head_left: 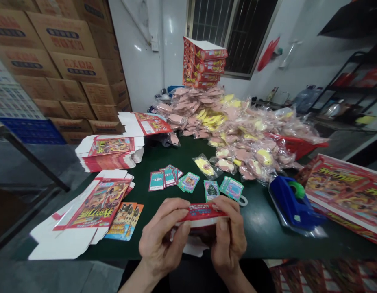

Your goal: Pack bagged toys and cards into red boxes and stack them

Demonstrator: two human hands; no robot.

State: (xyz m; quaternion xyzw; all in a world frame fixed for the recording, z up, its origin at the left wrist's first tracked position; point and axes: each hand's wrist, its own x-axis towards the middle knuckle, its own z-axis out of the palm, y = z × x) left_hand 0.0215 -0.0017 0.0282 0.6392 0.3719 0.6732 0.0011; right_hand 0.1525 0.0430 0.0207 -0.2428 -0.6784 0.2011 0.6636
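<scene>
A small red printed carton (203, 212) is held between both hands at the near edge of the table. My left hand (165, 232) grips its left end, thumb in front and fingers behind. At the right end my right hand (229, 236) pinches it the same way. A white flap (194, 245) hangs below, partly hidden by the fingers. Just beyond the hands lie small groups of cards: teal ones (165, 179), green-edged ones (190, 182) and blue-green ones (232, 188). Flat unfolded cartons (96, 203) and orange cards (125, 219) lie to the left.
Bagged pink and yellow animal-shaped pieces (237, 126) are heaped across the back. A blue tape dispenser (295, 203) and a large red display box (347, 191) stand right. More flat cartons (110, 152) are piled left; red boxes (205, 61) rise behind the heap.
</scene>
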